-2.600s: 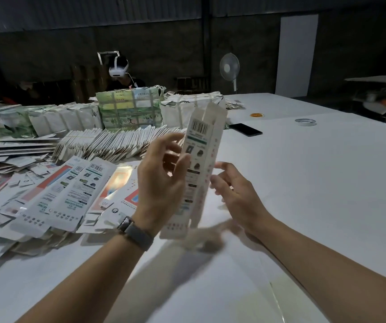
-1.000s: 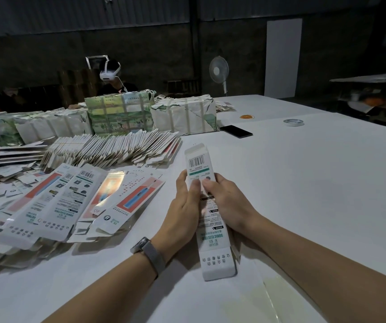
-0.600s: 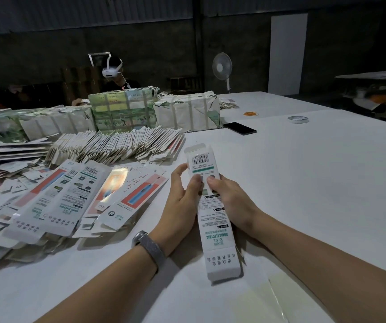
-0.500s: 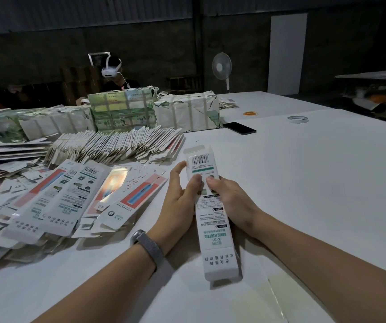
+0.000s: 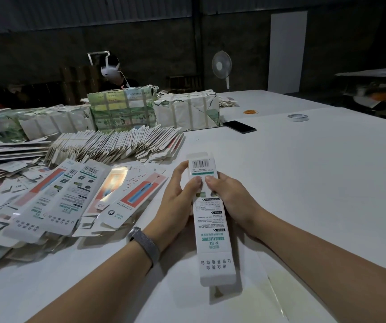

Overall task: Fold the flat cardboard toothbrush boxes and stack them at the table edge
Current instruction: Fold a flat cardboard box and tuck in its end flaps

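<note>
Loose flat boxes (image 5: pixel 54 201) lie fanned across the left part of the white bench (image 5: pixel 315 183), printed faces up and overlapping one another. Behind them, a long row of flat boxes (image 5: pixel 117 145) stands on edge and leans, and wrapped bundles (image 5: pixel 122 108) sit further back. The left hand (image 5: pixel 178 197), with a grey band (image 5: pixel 144 244) on its wrist, grips the left side of the folded box (image 5: pixel 211 220), thumb pressed on its top face just below the barcode. The folded box lies lengthwise on the bench near its front edge, barcode end pointing away from the person. The right hand (image 5: pixel 231 197) grips the right side of the same box, thumb on the top face just beside the left thumb. Further right and back, a dark phone (image 5: pixel 239 127) and a tape roll (image 5: pixel 297 117) rest on the bench, well apart.
</note>
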`<move>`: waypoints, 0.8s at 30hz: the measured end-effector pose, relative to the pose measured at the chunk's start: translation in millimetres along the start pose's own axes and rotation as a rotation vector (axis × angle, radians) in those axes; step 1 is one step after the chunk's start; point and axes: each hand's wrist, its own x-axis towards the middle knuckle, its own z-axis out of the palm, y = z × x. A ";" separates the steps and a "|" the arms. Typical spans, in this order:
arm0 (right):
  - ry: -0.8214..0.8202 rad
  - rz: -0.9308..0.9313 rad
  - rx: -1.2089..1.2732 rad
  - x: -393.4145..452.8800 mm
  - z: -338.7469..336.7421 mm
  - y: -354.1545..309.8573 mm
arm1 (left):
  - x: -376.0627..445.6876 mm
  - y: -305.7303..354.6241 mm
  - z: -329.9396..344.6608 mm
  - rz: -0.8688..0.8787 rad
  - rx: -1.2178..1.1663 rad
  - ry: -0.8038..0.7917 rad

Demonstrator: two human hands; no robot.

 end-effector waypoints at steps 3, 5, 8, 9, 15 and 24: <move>0.087 -0.029 0.043 3.9 -1.6 0.6 | -2.4 1.7 3.4 -0.014 -0.026 -0.038; 0.100 -0.047 0.053 3.6 -1.8 0.7 | -2.9 2.0 3.7 -0.015 -0.047 -0.049; 0.081 -0.060 0.066 2.8 -2.4 -0.1 | -3.1 2.5 3.3 -0.011 -0.032 -0.066; 0.080 -0.055 0.091 3.1 -2.6 -0.3 | -3.1 2.1 3.0 -0.010 -0.029 -0.073; 0.108 -0.005 0.150 4.3 -4.3 1.7 | -2.5 -1.0 1.5 0.001 -0.028 -0.113; 0.218 -0.004 0.162 9.9 -10.1 3.7 | -0.5 -4.7 -2.0 -0.029 -0.019 -0.188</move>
